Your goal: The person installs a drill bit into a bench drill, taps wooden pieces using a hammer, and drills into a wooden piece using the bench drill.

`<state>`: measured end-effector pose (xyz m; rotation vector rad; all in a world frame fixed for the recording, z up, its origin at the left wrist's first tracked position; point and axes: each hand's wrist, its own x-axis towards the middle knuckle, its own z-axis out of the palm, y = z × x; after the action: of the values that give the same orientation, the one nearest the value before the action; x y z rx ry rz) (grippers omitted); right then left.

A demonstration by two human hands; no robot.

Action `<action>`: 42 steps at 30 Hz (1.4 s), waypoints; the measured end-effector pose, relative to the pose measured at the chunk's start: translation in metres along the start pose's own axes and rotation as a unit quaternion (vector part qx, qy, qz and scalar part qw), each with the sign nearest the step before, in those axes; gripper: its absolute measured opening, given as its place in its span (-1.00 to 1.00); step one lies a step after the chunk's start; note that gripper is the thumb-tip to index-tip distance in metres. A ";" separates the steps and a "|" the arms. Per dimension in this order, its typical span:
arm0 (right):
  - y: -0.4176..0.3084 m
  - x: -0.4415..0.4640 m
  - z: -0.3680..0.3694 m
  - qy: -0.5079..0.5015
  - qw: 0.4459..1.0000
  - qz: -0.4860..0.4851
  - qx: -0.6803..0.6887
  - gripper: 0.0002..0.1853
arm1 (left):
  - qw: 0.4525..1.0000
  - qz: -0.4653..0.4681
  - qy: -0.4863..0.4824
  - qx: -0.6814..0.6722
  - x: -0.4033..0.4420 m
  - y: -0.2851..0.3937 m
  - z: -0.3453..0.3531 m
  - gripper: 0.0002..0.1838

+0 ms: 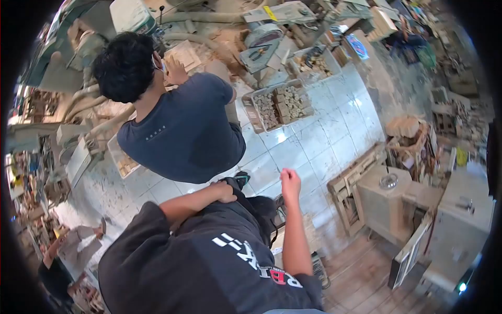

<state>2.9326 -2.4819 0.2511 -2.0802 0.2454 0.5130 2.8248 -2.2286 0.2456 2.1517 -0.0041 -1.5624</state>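
A cluttered woodworking shop, seen from above: pale tiled floor spreads from the centre toward 1 o'clock. The wearer's black printed shirt fills 6 o'clock. At 10 o'clock, a co-worker in a dark top faces away. A wooden cabinet stands between 3 and 4 o'clock, and a crate of small wood blocks sits near 12, well apart from the wearer. Just below centre, at 6 o'clock, dark cloth covers the wearer's lap. The left hand, at 7 o'clock, lies against it, fingers bent; whether they grip a fold cannot be told. The right hand, at 4 o'clock, is raised in a loose fist over the floor; anything small inside would be hidden. The cloth looks soft, light and unlikely to slip, best pinched by a loose fold near the waist. The co-worker's body hides much of their work, the lap is a dark blur, and the lens blackens the corners.
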 end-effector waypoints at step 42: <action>-0.219 0.567 0.310 -0.081 0.756 -0.338 -0.555 -0.71 | 0.517 -0.337 0.285 -0.734 -0.047 0.001 0.171 -0.67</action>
<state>3.4385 -2.0872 0.0180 -2.9629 -1.1766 0.3970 2.6558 -2.2802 0.2476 0.9487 1.8091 -0.3680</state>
